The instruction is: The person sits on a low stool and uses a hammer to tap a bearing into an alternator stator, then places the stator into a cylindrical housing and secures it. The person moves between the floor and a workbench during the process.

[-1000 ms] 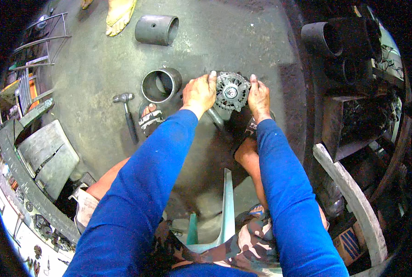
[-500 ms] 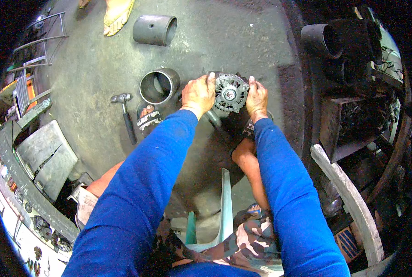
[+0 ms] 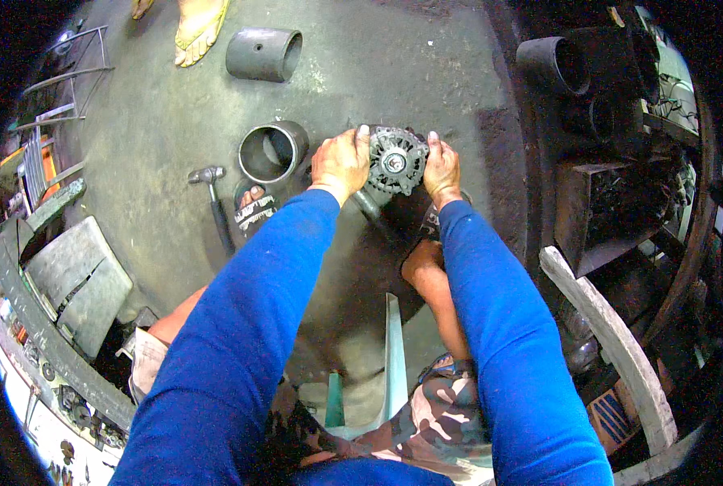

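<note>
A round grey metal alternator (image 3: 396, 162), with slotted vents and a nut at its centre, is between my two hands over the floor. My left hand (image 3: 340, 164) grips its left side, thumb at the upper edge. On the opposite side my right hand (image 3: 442, 168) holds it, thumb pointing away from me. Its underside is hidden, so I cannot tell what it rests on. Close below it a greyish bar or pipe (image 3: 368, 204) slants toward me. An open metal cylinder (image 3: 298, 150) stands left of my left hand.
A hammer (image 3: 220, 217) lies beside my left foot. Farther off, another metal cylinder (image 3: 252, 57) lies near a person's foot (image 3: 195, 36) in a yellow sandal. On the right are a dark cylinder (image 3: 540, 63), a metal box (image 3: 572, 212) and a curved wooden piece (image 3: 605, 336).
The view has shifted slightly, so everything sits a little farther left. Both hands keep their hold on the alternator, which looks much the same.
</note>
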The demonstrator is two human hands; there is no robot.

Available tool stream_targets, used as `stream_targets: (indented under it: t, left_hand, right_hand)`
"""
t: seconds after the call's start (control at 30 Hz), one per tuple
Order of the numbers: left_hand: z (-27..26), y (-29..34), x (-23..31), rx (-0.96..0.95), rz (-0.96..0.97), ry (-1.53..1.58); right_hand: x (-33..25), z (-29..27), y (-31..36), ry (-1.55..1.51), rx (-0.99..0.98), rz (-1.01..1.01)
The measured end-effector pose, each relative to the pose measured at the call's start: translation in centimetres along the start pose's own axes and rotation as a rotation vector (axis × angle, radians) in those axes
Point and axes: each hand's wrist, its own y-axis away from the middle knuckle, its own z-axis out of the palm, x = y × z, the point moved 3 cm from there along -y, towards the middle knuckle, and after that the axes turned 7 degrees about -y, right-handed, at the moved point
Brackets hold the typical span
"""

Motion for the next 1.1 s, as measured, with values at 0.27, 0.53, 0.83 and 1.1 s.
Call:
stream_targets:
  t: [0.27,0.53,0.83,1.1]
  left_hand:
    - [0.2,0.4,-0.2,0.007,-0.084,0.064]
    - [0.4,0.3,-0.2,0.122,-0.615,0.372]
    - [0.2,-0.2,-0.3,0.075,-0.496,0.29]
    - [-0.1,0.2,0.1,0.047,-0.439,0.214]
  right_hand:
    - [-4.9,-1.2,0.4,0.174,0.166,-0.248]
    - [-6.5,1.6,0.8,0.369,-0.186,-0.302]
    - [-5.4,1.9,0.1,0.399,-0.202,-0.272]
    - [-1.3,-1.4,3.7,-0.466,0.494,0.594]
